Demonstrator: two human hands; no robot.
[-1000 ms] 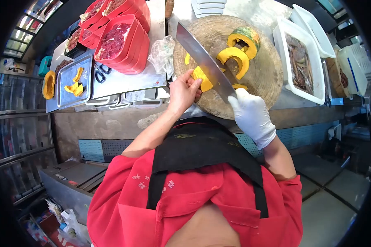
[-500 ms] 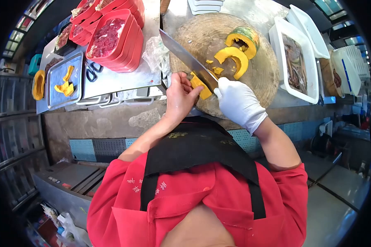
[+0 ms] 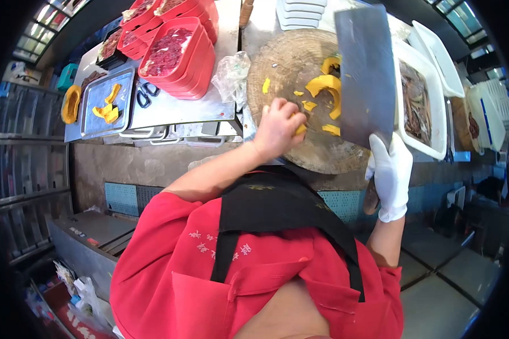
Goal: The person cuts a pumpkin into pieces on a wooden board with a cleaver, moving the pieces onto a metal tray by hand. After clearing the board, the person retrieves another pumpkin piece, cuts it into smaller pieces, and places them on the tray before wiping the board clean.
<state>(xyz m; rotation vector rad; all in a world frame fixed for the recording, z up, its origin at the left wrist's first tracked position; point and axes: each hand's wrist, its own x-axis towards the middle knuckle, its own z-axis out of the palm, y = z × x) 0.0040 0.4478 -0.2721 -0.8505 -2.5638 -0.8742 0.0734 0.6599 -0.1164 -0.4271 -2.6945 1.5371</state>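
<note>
In my gloved right hand is the handle of a broad cleaver, its flat blade raised above the right side of the round wooden chopping block. My bare left hand is closed around a yellow pumpkin piece at the block's near left; the fingers hide most of it. A curved pumpkin slice and several small scraps lie on the wood between hand and blade. Behind the slice, part of a larger pumpkin chunk shows, the rest covered by the cleaver.
Left of the block are a crumpled plastic bag, stacked red tubs of meat, scissors and a metal tray with pumpkin pieces. A white tub stands at the right, white trays at the back.
The cleaver has come off the pumpkin piece, moving right and turning its broad side up. My left hand now wraps the piece. The view has shifted slightly.
</note>
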